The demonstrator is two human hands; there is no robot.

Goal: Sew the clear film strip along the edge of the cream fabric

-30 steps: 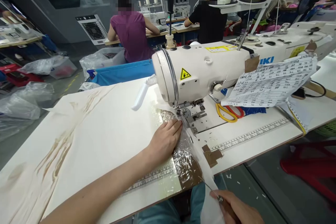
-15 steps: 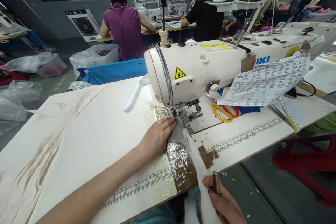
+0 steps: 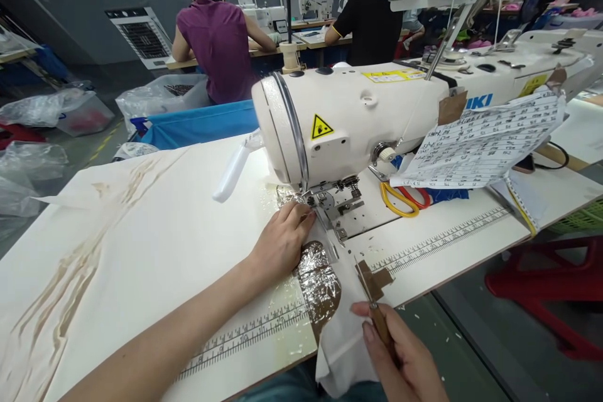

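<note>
At the sewing machine (image 3: 348,116), my left hand (image 3: 281,235) rests beside the presser foot (image 3: 311,200). Its fingers are bent together, with the fingertips on a strip of white cloth (image 3: 346,320); the palm hides part of it. The cloth runs toward me past a metal guide (image 3: 332,232), and its near end hangs over the table edge. My right hand (image 3: 405,352) is closed round the wooden handle of an awl (image 3: 382,325). The awl's thin spike points up and left, over the cloth's right edge near brown tape (image 3: 380,281).
Shiny clear film over brown tape (image 3: 318,282) covers the table by the ruler markings (image 3: 245,336). Yellow-handled scissors (image 3: 399,200) lie behind the needle area. A handwritten sheet (image 3: 485,141) hangs from the machine. Loose pale cloth (image 3: 70,270) lies left. Two people sit working beyond.
My right hand has moved slightly up and left, and the awl now tilts left. The cloth's near end has spread from a narrow fold into a wider flap. My left hand stays by the foot.
</note>
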